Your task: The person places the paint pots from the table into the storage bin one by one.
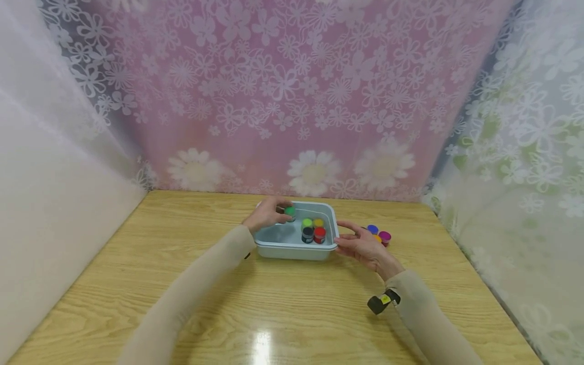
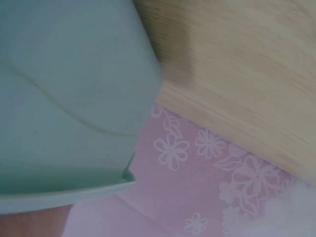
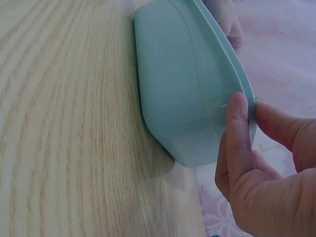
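A pale blue-green plastic basin (image 1: 294,248) stands on the wooden table in the head view. Over its left part, my left hand (image 1: 268,214) pinches a small jar with a green lid (image 1: 290,211) between thumb and fingers. Inside the basin, to the right, sit jars with light green (image 1: 307,222), yellow (image 1: 318,222), dark (image 1: 307,233) and red (image 1: 319,232) lids. At the basin's right end my right hand (image 1: 362,247) holds the rim; the right wrist view has thumb and fingers (image 3: 238,133) on either side of it. The left wrist view shows mostly the basin's outer wall (image 2: 74,69).
Just beyond the right hand stand jars with blue (image 1: 372,229), magenta (image 1: 385,236) and orange (image 1: 377,238) lids, partly hidden by that hand. A floral curtain (image 1: 283,101) hangs behind the table (image 1: 283,304), with pale sheets at both sides.
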`<state>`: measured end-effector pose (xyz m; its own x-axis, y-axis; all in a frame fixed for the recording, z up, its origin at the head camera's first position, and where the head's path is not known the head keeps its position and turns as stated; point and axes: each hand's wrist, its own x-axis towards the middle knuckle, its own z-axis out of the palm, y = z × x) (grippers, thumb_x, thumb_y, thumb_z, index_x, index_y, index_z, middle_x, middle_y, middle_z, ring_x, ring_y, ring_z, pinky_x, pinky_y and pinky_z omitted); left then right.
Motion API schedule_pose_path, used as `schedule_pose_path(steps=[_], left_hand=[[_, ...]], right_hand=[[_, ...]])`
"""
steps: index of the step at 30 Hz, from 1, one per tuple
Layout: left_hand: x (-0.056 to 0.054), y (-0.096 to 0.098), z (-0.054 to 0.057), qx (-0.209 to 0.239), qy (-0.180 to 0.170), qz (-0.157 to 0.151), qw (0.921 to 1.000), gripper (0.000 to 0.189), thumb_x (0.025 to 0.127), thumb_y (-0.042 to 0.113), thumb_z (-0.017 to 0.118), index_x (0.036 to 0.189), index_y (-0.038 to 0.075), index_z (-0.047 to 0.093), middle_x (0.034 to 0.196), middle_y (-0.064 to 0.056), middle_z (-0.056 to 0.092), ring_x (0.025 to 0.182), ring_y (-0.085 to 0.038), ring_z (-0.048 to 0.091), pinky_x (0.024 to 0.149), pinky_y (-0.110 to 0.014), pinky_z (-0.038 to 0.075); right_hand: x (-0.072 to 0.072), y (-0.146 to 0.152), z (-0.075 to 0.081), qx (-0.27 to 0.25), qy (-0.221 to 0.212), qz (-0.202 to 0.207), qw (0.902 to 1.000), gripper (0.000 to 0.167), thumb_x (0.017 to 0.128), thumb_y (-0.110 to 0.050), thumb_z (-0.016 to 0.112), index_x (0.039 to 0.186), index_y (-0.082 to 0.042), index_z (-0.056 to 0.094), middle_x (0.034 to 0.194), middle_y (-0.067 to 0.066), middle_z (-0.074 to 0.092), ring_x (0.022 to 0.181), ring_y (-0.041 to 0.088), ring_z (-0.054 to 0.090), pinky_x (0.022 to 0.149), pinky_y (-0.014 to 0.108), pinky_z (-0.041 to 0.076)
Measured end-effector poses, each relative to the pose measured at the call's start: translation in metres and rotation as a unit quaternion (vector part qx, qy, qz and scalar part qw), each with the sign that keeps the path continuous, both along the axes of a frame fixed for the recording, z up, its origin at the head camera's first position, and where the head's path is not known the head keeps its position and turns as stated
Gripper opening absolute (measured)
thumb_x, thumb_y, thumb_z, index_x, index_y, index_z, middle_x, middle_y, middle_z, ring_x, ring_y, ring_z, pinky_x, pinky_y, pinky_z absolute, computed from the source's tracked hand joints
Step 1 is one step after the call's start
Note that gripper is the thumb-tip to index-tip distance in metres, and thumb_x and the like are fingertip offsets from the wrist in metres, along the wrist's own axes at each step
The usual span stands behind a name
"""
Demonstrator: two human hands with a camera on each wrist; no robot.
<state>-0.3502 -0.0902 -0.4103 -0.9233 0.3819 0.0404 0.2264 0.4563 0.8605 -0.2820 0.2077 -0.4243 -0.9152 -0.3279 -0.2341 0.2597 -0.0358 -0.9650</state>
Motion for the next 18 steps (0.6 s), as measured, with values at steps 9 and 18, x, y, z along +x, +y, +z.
schedule_pose_path(steps=[9, 18], left_hand=[[-0.007, 0.008, -0.004, -0.081, 0.014, -0.048, 0.9954, 0.04, 0.088, 0.003, 0.071, 0.127, 0.004, 0.064, 0.126, -0.013, 0.065, 0.117, -0.029, 0.061, 0.093, -0.036, 0.057], [-0.013, 0.009, -0.007, -0.113, 0.028, -0.085, 0.9896, 0.041, 0.087, 0.0, 0.071, 0.127, 0.002, 0.064, 0.128, -0.013, 0.064, 0.119, -0.03, 0.06, 0.096, -0.037, 0.056]], right_hand=[[0.0, 0.001, 0.0, 0.003, 0.0, -0.002, 1.0, 0.071, 0.093, -0.004, 0.066, 0.154, -0.011, 0.029, 0.113, 0.013, 0.066, 0.088, 0.016, 0.071, 0.092, 0.037, 0.057], [0.0, 0.0, -0.001, 0.004, 0.001, 0.0, 1.0, 0.07, 0.094, -0.002, 0.063, 0.154, -0.011, 0.029, 0.114, 0.013, 0.066, 0.088, 0.015, 0.071, 0.093, 0.038, 0.057]])
